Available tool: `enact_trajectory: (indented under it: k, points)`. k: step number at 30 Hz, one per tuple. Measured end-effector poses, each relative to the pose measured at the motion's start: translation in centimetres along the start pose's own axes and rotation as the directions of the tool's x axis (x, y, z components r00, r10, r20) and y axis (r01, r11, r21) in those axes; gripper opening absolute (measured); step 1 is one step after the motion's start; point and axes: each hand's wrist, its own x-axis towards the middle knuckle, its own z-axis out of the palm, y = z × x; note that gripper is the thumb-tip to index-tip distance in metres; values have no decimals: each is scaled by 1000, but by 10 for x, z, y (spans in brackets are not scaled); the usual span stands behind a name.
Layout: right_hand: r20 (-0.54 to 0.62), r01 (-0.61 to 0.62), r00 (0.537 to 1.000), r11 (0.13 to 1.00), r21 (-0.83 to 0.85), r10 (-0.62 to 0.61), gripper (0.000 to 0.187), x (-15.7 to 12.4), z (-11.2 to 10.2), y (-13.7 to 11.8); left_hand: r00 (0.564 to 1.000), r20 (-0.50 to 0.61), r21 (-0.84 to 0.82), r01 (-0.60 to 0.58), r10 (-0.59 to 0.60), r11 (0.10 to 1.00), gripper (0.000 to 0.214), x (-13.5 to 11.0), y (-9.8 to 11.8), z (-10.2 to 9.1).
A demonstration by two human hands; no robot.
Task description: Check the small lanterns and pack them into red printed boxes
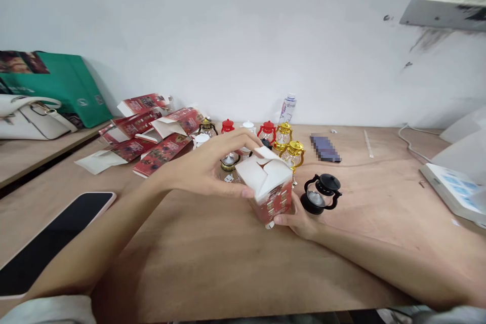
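Observation:
A small red printed cardboard box (271, 202) is held above the table between my two hands, its white end flaps facing up and folded inward with a small gap. My left hand (216, 162) reaches around the box's top, thumb on the near edge and fingers at the far flap. Around the lower right side my right hand (301, 218) is closed, its thumb on the printed front. A black mini lantern (322, 193) stands just right of the box. Behind it are several more lanterns, including a gold lantern (294, 151) and a red lantern (267, 131), partly hidden.
Flattened and opened red boxes (163, 152) are piled at the left back. A phone (56, 235) lies at the left, another phone (325, 148) behind right. A bottle (287, 108) stands by the wall. A white bag (32, 119) is far left; a white device (453, 190) sits right.

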Motion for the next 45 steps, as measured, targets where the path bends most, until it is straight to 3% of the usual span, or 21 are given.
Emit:
enact_trajectory:
  k: [3, 7, 11, 17, 24, 30, 35, 42, 45]
  points:
    - [10, -65, 998, 986, 157, 64, 69, 4, 0, 3, 1000, -9, -1, 18, -18, 1000, 42, 2, -3, 3]
    - [83, -177, 983, 957, 230, 162, 54, 9, 5, -3, 984, -28, 90, 179, -177, 980, 39, 4, -10, 6]
    - [-25, -193, 979, 959, 206, 203, 43, 12, 7, -7, 949, -91, 130, 310, -300, 942, 33, 4, -21, 7]
    - [-94, -113, 988, 991, 77, 120, 69, 14, 6, -1, 906, -198, 27, 386, -374, 922, 35, 6, -39, 9]
    - [-140, -126, 982, 991, 40, 130, 54, 14, 10, -1, 918, -156, 36, 375, -365, 927, 41, 7, -43, 13]
    - [-221, -38, 975, 999, -3, 37, 54, 11, 11, -1, 944, -116, -26, 309, -310, 951, 32, 7, -38, 11]
    - [-233, -31, 972, 1000, 5, 31, 57, 11, 10, -1, 951, -74, -124, 289, -300, 949, 31, 4, -40, 6]
    - [-143, -2, 990, 1000, -30, -2, 55, 10, 10, -3, 964, 67, 209, 239, -258, 948, 30, -1, -30, -6]
    - [-110, 12, 994, 1000, -24, -15, 55, 10, 10, -3, 966, 69, 182, 233, -249, 955, 26, -2, -25, -9]
